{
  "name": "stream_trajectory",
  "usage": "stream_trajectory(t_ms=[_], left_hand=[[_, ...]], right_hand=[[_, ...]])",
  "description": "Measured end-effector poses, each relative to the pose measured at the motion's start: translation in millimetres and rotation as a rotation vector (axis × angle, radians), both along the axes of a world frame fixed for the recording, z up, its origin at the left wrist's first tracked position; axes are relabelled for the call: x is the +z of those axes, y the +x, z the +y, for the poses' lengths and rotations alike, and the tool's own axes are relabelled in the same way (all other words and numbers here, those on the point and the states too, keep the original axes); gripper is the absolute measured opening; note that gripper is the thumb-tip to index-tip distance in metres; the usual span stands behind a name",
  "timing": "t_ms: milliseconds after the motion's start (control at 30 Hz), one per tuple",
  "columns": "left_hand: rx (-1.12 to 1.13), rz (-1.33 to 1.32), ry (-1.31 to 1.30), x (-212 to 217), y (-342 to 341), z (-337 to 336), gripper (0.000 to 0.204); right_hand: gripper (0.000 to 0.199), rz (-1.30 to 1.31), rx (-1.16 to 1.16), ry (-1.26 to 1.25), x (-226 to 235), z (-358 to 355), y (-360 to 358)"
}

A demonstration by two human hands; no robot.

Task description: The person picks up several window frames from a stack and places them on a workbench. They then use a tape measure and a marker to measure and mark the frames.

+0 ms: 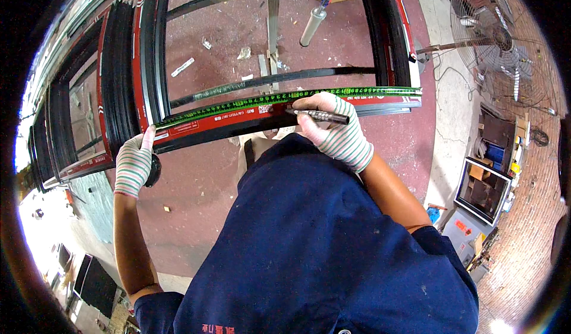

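From where I sit, the measuring looks set up: the green measuring tape (226, 106) is drawn out and lies along the near rail (208, 121) of a dark frame with red film, reaching from the left grip (134, 161) to just about the rail's right end. My left grip, in a striped glove, seems clamped on the tape at its left end, thumb pressed at the edge; its other fingers are partly hidden. A dark rounded object (153, 171) hangs just beside that palm, and I take it for the tape's case. My right grip (336, 129) is clamped on a dark pen (324, 117), pinched between thumb and forefinger over the middle of the rail, with the forefinger at the tape's near edge. I'd judge that reading the length is in hand and marking is what is left, since I can make out no fresh line on the rail; a small one could be hidden under the fingers. The tape's long axis runs left to right along the rail, climbing toward the right, with some bend from the lens; its printed face is toward me. The pen lies more nearly level, its narrow end pointing left and its thick end right; whether the tip touches the rail, I can't tell.
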State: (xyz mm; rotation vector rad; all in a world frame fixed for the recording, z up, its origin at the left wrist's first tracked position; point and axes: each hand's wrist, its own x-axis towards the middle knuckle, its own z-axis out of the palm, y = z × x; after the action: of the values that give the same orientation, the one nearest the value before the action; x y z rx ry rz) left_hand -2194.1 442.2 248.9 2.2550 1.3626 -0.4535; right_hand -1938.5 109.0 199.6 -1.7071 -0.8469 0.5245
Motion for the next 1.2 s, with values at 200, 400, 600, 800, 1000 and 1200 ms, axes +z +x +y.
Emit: stream_trajectory(t_ms=[200, 400, 600, 800, 1000, 1200], left_hand=[[-0.068, 0.015, -0.026, 4, -3, 7, 0.055], [-0.366, 0.208, -0.454, 41, -25, 25, 0.041], [-0.138, 0.073, -0.862, 58, -35, 6, 0.047], [0.115, -0.627, -0.879, 28, 20, -66, 0.05], [0.311, -1.295, -0.985, 35, 117, -163, 0.031], [0.373, -1.43, -0.836, 60, 130, -161, 0.036]], right_hand=[[0.034, 0.031, -0.134, 0.144, 12, -14, 9], [0.03, -0.363, -0.319, 0.206, 36, -34, 34], [0.038, -0.621, -0.479, 0.527, 59, -46, 40], [0.065, -0.176, -0.188, 0.326, 70, -21, -12], [0.073, 0.674, 0.077, 0.283, 91, 33, -43], [0.057, 0.474, 0.218, -0.247, 118, 8, -8]])
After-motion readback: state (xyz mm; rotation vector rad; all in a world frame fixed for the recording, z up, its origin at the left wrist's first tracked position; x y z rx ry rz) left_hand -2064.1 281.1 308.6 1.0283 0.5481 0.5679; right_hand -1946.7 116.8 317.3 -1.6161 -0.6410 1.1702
